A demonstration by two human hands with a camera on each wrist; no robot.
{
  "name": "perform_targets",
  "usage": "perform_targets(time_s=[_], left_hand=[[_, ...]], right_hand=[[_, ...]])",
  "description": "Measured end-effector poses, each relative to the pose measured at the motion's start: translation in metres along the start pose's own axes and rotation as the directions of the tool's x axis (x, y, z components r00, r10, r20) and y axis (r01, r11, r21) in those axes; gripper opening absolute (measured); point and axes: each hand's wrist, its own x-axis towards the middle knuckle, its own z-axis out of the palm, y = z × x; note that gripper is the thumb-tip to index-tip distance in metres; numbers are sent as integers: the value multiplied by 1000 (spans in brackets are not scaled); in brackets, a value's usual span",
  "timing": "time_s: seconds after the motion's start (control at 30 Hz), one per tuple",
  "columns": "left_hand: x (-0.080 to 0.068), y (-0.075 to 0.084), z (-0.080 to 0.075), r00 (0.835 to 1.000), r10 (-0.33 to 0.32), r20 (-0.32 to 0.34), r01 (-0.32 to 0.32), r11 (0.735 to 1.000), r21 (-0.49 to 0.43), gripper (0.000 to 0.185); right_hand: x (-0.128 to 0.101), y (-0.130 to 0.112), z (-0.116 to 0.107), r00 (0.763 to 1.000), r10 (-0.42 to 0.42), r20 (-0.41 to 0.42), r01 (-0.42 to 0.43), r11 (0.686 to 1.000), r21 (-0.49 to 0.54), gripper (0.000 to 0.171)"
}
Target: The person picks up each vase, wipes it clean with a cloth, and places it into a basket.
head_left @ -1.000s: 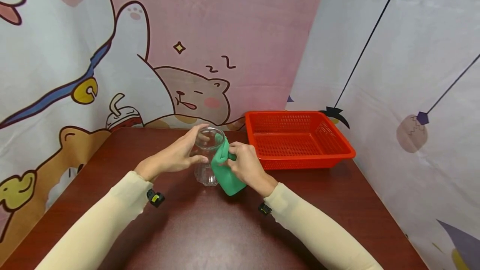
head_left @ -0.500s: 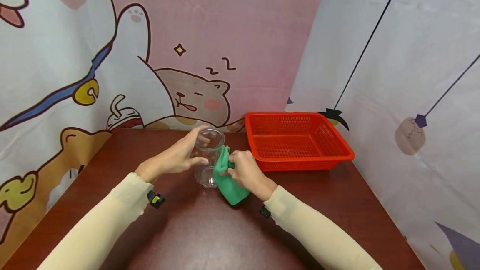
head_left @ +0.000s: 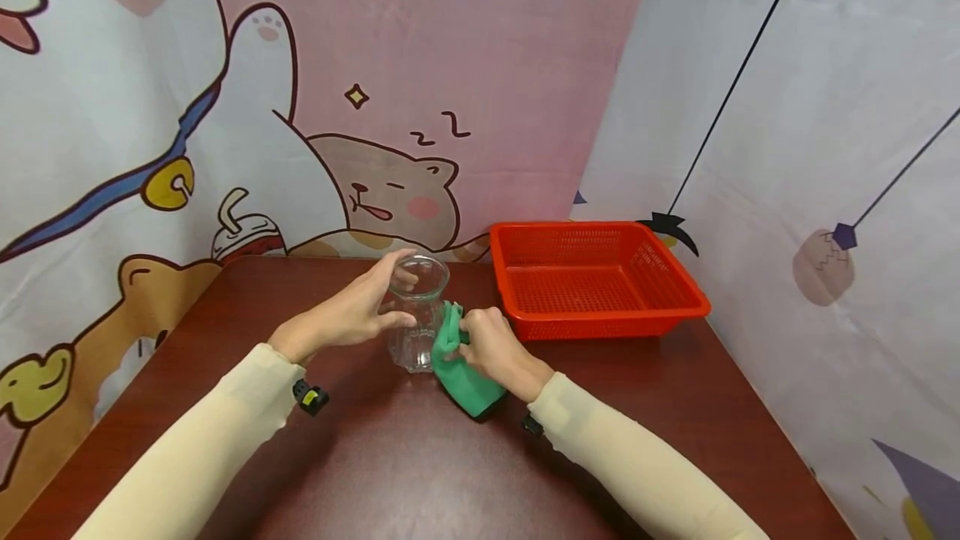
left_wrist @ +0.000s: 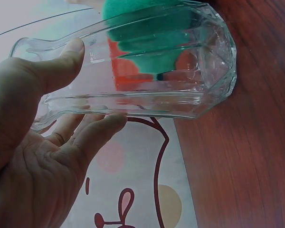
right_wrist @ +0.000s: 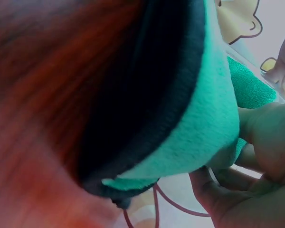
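Observation:
A clear glass vase [head_left: 411, 344] with a flared rim and ribbed sides stands upright on the dark red table. My left hand [head_left: 360, 307] holds it near the neck, thumb on the near side and fingers round the back. On the right, my right hand [head_left: 493, 344] pinches a bunched green cloth [head_left: 471, 388] with a dark edge against the vase's side. The cloth's lower part hangs toward the table. In the left wrist view the green shows through the vase's glass [left_wrist: 213, 61]. The right wrist view shows the cloth [right_wrist: 194, 137] folded in the right fingers [right_wrist: 228, 190].
A red perforated plastic basket [head_left: 600, 329] sits at the back right, just beyond the right hand. Behind the table [head_left: 420, 473] hangs a printed cartoon backdrop [head_left: 510, 90], which also covers the right side.
My right hand has slid the cloth down the vase's side and slightly to the right. The left hand and the vase have stayed in place.

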Motion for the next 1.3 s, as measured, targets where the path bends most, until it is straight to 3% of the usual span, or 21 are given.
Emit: perform_targets(time_s=[0.27,0.57,0.73,0.93,1.03,1.3], left_hand=[[-2,-3,0,1000,-10,-3,10,1000,-8,101],[-2,-7,3,1000,-9,18,9,1000,-27,101],[-4,-6,1,1000,-6,9,7,1000,-23,99],[-1,-5,-1,1000,15,4,-15,1000,-5,97],[0,-3,-1,1000,23,14,-23,1000,-5,97],[-1,-1,-2,1000,12,11,-11,1000,-18,98]], right_hand=[[-3,6,13,999,15,45,-14,1000,-18,24],[-1,3,15,976,193,103,-201,977,73,30],[1,1,13,954,277,115,-295,937,187,43],[-1,-2,9,915,364,176,-404,843,355,39],[-3,-2,9,909,382,165,-416,825,382,36],[-5,-4,10,922,387,20,-364,847,387,45]])
